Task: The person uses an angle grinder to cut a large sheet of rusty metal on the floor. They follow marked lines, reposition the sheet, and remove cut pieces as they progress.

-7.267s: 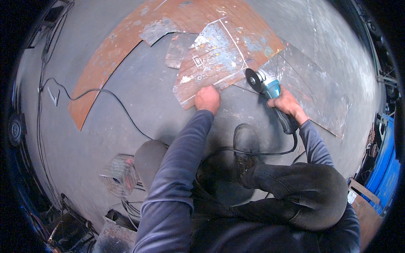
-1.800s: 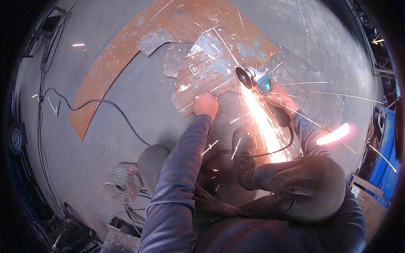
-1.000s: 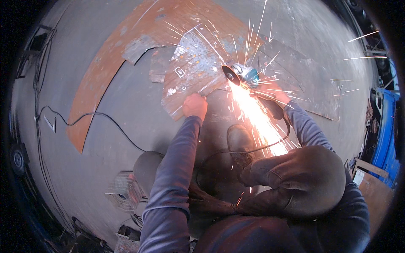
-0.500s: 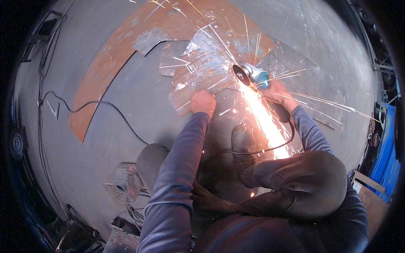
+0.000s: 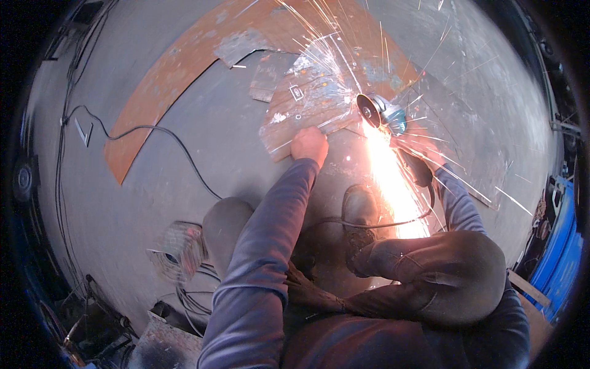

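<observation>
My right hand [image 5: 426, 146] is wrapped round an angle grinder [image 5: 394, 117] with a teal head, partly hidden by sparks. Its thin cutting disc [image 5: 369, 112] stands on edge against the near right edge of a worn, rust-brown metal plate [image 5: 307, 101]. A bright stream of sparks pours from the disc back toward my right knee, and finer streaks fan out over the plate. My left hand [image 5: 310, 146] is closed on the plate's near edge, left of the disc. White marks show on the plate.
A large curved rust-orange sheet [image 5: 138, 138] lies beyond and left of the plate. A black cable [image 5: 184, 150] snakes over the grey floor [image 5: 153, 190]. The grinder's cord [image 5: 393, 224] crosses near my boot [image 5: 359, 215]. A blurred machine [image 5: 181, 249] stands by my left knee; blue metal [image 5: 559, 237] stands far right.
The whole view has shifted, so most things appear farther right. Both hands keep their holds, and the disc still throws sparks, with a changed spread of streaks.
</observation>
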`<action>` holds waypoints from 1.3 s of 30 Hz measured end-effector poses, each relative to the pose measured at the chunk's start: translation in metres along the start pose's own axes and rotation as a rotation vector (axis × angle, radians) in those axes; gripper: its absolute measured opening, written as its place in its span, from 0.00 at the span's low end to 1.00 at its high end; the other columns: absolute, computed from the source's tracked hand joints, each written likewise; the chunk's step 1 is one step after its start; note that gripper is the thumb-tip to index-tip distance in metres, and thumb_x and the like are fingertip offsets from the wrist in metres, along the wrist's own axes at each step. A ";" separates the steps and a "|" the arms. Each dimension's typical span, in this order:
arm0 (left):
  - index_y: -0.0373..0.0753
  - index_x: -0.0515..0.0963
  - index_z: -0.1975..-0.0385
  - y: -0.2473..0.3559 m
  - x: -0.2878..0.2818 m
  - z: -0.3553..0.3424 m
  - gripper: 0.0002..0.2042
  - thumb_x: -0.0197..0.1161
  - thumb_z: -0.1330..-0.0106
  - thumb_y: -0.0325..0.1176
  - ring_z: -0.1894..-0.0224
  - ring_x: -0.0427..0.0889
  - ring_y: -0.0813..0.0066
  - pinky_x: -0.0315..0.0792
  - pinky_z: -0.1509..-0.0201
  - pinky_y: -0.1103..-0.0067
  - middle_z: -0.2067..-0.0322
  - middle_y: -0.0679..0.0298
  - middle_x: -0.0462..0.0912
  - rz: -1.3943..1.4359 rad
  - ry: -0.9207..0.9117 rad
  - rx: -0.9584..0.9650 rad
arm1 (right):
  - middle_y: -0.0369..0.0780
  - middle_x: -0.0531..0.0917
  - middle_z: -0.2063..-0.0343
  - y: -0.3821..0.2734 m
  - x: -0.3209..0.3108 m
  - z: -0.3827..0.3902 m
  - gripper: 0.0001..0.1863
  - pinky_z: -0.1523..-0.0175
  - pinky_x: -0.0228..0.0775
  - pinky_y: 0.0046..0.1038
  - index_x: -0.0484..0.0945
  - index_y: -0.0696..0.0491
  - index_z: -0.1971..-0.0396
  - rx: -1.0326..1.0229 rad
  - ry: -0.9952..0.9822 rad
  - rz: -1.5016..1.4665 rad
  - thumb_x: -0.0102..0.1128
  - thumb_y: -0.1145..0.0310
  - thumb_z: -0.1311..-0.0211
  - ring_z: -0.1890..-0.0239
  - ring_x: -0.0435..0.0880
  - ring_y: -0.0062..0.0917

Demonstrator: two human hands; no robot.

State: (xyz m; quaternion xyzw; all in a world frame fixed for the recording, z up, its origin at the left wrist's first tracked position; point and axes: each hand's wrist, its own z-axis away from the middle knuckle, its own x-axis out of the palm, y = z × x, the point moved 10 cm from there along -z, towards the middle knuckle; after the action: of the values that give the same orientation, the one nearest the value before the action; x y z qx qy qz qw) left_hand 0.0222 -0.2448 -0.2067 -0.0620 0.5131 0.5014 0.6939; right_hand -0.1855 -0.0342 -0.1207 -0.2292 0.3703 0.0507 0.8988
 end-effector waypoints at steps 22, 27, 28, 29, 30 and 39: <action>0.37 0.86 0.59 -0.003 0.001 -0.003 0.16 0.66 0.31 0.45 0.51 0.88 0.50 0.80 0.46 0.61 0.57 0.50 0.89 -0.023 0.036 0.002 | 0.50 0.86 0.49 0.019 0.009 -0.004 0.45 0.42 0.76 0.38 0.73 0.58 0.37 -0.113 -0.024 -0.103 0.79 0.55 0.58 0.49 0.87 0.41; 0.37 0.86 0.59 0.011 0.003 -0.004 0.16 0.66 0.32 0.45 0.51 0.87 0.49 0.80 0.46 0.60 0.57 0.49 0.89 -0.016 -0.016 0.036 | 0.55 0.84 0.45 0.010 -0.007 0.008 0.48 0.40 0.75 0.40 0.73 0.59 0.36 -0.023 0.014 0.058 0.77 0.51 0.58 0.44 0.85 0.46; 0.37 0.86 0.59 0.009 0.001 -0.003 0.16 0.66 0.32 0.45 0.51 0.87 0.49 0.80 0.46 0.60 0.57 0.49 0.89 -0.009 -0.002 0.023 | 0.55 0.84 0.45 0.008 -0.005 0.008 0.48 0.39 0.75 0.40 0.72 0.59 0.36 -0.017 0.004 0.038 0.77 0.50 0.58 0.43 0.85 0.47; 0.37 0.86 0.59 0.007 0.000 -0.003 0.16 0.66 0.32 0.45 0.51 0.87 0.49 0.80 0.46 0.60 0.57 0.49 0.89 0.000 0.012 0.011 | 0.55 0.84 0.44 0.008 -0.005 0.007 0.49 0.39 0.75 0.40 0.72 0.59 0.35 -0.004 0.001 0.056 0.77 0.51 0.59 0.43 0.85 0.47; 0.37 0.86 0.59 0.006 -0.002 -0.002 0.16 0.66 0.32 0.45 0.51 0.87 0.49 0.80 0.46 0.60 0.57 0.48 0.89 0.009 0.026 0.000 | 0.55 0.84 0.44 0.008 -0.006 0.005 0.49 0.39 0.75 0.39 0.71 0.60 0.35 0.009 0.000 0.073 0.77 0.52 0.59 0.43 0.85 0.46; 0.36 0.86 0.59 0.003 0.004 -0.004 0.17 0.66 0.31 0.46 0.50 0.87 0.51 0.79 0.44 0.62 0.57 0.49 0.88 0.002 0.012 -0.005 | 0.53 0.84 0.45 0.000 -0.008 0.004 0.50 0.39 0.74 0.38 0.71 0.57 0.33 0.072 0.007 0.127 0.76 0.55 0.61 0.43 0.85 0.45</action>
State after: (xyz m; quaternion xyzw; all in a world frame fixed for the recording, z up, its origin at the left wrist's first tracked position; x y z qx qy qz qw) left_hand 0.0172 -0.2426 -0.2102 -0.0660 0.5161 0.5031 0.6900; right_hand -0.1888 -0.0314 -0.1123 -0.1728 0.3887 0.0933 0.9002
